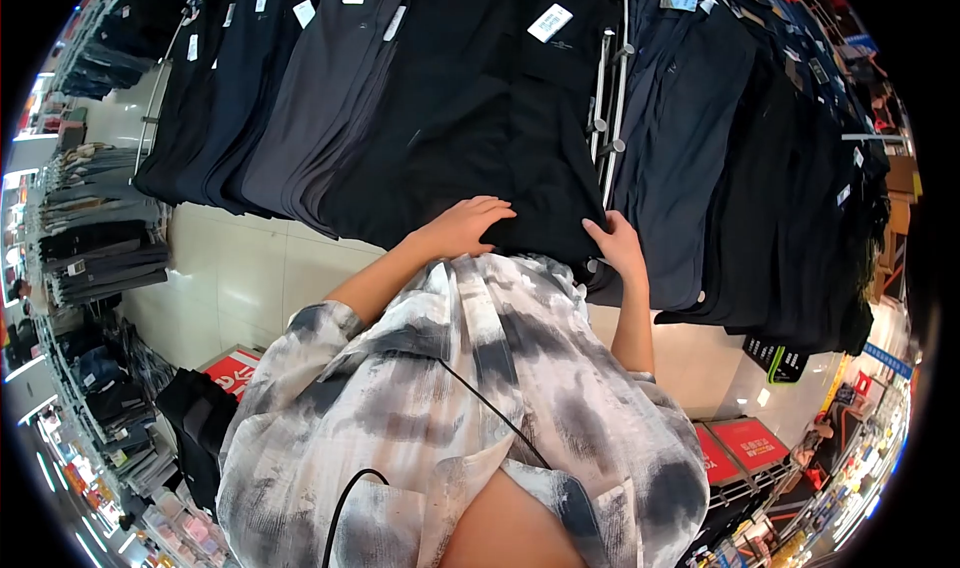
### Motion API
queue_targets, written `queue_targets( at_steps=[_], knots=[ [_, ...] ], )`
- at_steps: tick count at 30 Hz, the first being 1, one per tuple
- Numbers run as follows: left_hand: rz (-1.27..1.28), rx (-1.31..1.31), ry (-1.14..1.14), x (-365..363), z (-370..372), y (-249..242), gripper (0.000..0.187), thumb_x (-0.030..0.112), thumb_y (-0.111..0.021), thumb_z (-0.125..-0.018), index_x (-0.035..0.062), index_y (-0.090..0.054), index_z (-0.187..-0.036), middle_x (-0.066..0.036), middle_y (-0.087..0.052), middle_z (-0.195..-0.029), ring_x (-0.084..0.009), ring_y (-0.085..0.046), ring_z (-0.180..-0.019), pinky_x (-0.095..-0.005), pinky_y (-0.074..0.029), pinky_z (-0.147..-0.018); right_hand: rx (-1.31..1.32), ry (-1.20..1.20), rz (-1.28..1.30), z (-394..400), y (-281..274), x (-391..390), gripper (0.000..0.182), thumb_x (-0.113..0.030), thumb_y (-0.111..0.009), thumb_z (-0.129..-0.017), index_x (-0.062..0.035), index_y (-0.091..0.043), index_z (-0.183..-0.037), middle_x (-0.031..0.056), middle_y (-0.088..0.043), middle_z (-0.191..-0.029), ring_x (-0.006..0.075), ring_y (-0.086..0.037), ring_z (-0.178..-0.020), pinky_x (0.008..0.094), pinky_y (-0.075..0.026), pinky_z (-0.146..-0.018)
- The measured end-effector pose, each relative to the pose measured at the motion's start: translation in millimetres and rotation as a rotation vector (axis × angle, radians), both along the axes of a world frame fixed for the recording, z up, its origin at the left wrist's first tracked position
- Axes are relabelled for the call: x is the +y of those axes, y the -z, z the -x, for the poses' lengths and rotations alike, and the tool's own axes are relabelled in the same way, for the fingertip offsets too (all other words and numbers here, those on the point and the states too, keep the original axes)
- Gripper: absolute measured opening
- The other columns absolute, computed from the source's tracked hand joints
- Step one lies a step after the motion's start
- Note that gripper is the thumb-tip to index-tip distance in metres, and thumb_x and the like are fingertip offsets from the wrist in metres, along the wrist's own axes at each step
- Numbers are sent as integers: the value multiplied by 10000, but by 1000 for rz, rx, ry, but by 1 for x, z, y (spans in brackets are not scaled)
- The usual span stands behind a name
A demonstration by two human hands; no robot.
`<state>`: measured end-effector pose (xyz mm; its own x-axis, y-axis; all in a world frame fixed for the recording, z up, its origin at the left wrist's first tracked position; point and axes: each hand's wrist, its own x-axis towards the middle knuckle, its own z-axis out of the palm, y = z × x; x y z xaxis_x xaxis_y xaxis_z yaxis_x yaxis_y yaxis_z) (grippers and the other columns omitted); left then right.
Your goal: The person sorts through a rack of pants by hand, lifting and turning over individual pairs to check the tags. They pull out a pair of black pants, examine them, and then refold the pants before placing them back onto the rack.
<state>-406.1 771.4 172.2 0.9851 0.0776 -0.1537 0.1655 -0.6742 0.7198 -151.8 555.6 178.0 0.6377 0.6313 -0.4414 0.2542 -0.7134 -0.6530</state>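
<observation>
Left hand (pixel 465 226) lies flat, fingers spread, on black trousers (pixel 500 138) hanging from a rack (pixel 610 98); right hand (pixel 618 245) pinches their lower edge.

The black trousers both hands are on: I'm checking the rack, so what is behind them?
Behind the black trousers a chrome rack upright shows beside the right hand; the left hand rests in front. The rest is covered.

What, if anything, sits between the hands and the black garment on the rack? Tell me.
Nothing visible does. The left hand lies flat on the black garment, and the right hand grips its lower edge beside the metal rack rails.
</observation>
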Motion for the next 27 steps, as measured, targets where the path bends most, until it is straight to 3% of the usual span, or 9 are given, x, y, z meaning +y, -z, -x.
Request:
queue_targets(
  at_steps=[5, 10, 11, 15, 18, 20, 22, 26, 27],
  knots=[
    [-52, -20, -18, -15, -18, -6, 657, 172, -807, -729, 81, -551, -1327, -115, -542, -1276, -306, -501, -1190, -396, -413, -1034, 5, 7, 30, 20, -18, -2, 516, -334, -784, -799, 6, -609, -1145, 144, -716, -933, 258, -692, -815, 354, -522, -756],
    [-78, -4, -14, -27, -15, -12, 647, 181, -794, -733, 62, -553, -1322, -120, -541, -1264, -313, -486, -1196, -391, -411, -1038, 102, 192, -168, 21, -12, -13, 446, -159, -788, -799, 31, -581, -1145, 121, -713, -898, 175, -670, -778, 304, -512, -739],
    [-59, -7, -23, -27, -13, -13, 645, 192, -789, -746, 57, -550, -1329, -125, -538, -1280, -316, -481, -1209, -394, -407, -1048, 59, 215, -236, 22, -14, -10, 428, -149, -779, -805, 14, -576, -1144, 83, -662, -798, 136, -602, -706, 289, -491, -689],
    [438, 38, -205, -26, -5, -10, 599, 319, -692, -910, 31, -498, -1399, -137, -509, -1384, -278, -449, -1299, -402, -369, -1099, -84, 84, -373, 42, -66, 37, 389, -143, -775, -801, -47, -599, -1134, 47, -513, -684, 140, -472, -618, 306, -441, -583],
    [1515, -36, -583, -23, 10, 12, 581, 504, -501, -1007, 90, -511, -1415, -88, -520, -1416, -223, -470, -1317, -402, -342, -1117, -11, -226, -427, 82, -111, 92, 421, -194, -774, -795, -83, -616, -1169, 88, -581, -732, 189, -560, -634, 336, -481, -601],
    [1829, -42, -792, -13, 23, -49, 763, 714, -418, -943, 102, -515, -1388, -117, -524, -1417, -293, -451, -1356, -504, -313, -1138, 80, -423, -442, 116, -111, 122, 496, -250, -736, -809, -73, -592, -1249, 170, -659, -947, 313, -664, -854, 382, -527, -742],
    [2119, -189, -820, -2, 48, -31, 802, 766, -414, -910, 103, -537, -1343, -136, -541, -1390, -329, -463, -1345, -521, -330, -1132, 8, -749, -438, 146, -106, 146, 642, -332, -702, -847, -41, -507, -1386, 204, -615, -1225, 366, -593, -1143, 451, -467, -959],
    [2186, -271, -979, 10, 99, -14, 760, 776, -477, -880, 80, -634, -1143, -157, -645, -1214, -341, -583, -1202, -508, -431, -1061, 33, -920, -524, 201, -70, 155, 780, -388, -678, -878, -66, -364, -1515, 222, -456, -1466, 383, -456, -1344, 503, -374, -1085],
    [2136, -268, -1080, 7, 102, -30, 670, 716, -475, -922, 98, -649, -1113, -126, -683, -1111, -315, -636, -1093, -477, -483, -987, 37, -923, -494, 208, -69, 153, 744, -349, -671, -892, -58, -373, -1508, 222, -441, -1486, 380, -441, -1361, 462, -374, -1105]
  ],
)
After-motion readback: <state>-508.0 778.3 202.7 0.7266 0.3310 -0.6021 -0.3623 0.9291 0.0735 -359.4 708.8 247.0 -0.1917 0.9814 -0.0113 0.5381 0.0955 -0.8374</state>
